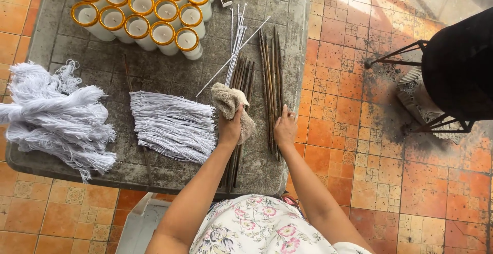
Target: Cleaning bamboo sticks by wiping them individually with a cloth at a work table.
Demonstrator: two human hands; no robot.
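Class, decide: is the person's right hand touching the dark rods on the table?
Touching. The head view shows the right hand lying flat on the dark rods, fingers pressed onto them.

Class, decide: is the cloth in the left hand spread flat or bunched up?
Bunched up: the cloth sits crumpled in the left hand.

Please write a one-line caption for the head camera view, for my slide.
Left hand presses a beige cloth on dark rods; right hand rests on another rod bundle on a stone table.
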